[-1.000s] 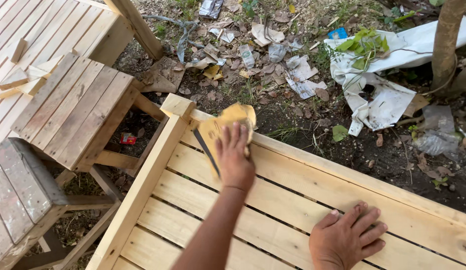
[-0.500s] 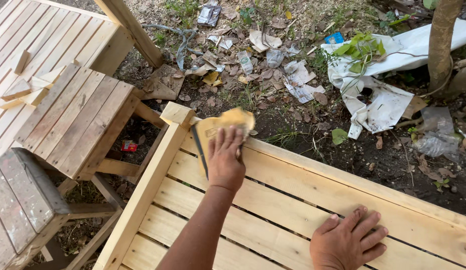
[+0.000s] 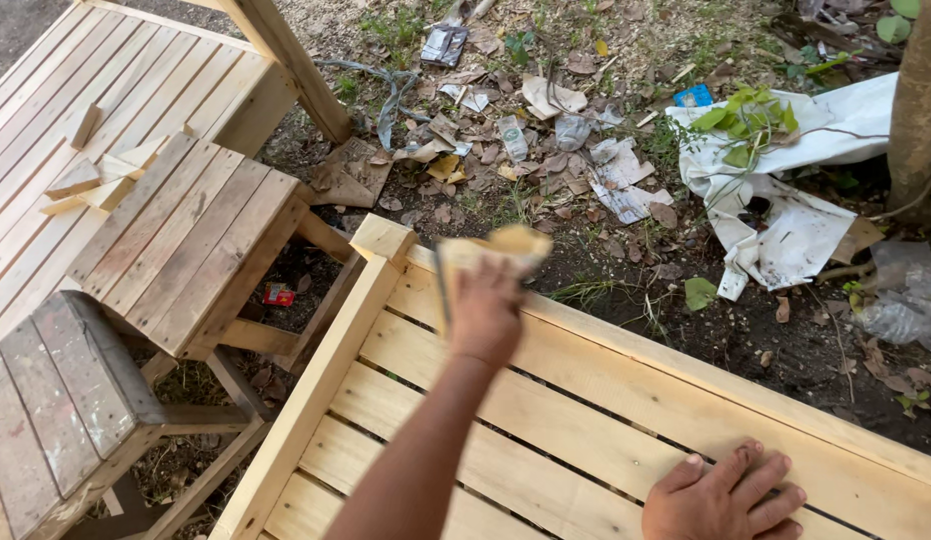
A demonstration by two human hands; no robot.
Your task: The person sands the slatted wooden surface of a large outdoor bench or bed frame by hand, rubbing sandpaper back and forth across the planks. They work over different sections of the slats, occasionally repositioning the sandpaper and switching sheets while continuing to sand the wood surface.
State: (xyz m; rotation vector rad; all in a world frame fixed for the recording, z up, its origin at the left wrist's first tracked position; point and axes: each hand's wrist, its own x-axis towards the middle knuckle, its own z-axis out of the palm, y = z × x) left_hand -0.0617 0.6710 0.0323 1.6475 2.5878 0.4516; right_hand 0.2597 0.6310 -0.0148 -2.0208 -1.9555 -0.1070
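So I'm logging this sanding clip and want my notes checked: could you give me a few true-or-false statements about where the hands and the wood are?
1. The left hand presses a yellowish sheet of sandpaper against the pale slatted frame. True.
2. The right hand holds a hammer. False: it lies flat and open on a slat of the frame.
3. A darker, weathered stool stands to the left of the frame. True.
4. The ground beyond the frame is swept concrete. False: it is soil strewn with dry leaves, litter and a crumpled white sheet.
5. Small wood offcuts lie on the slatted platform at upper left. True.
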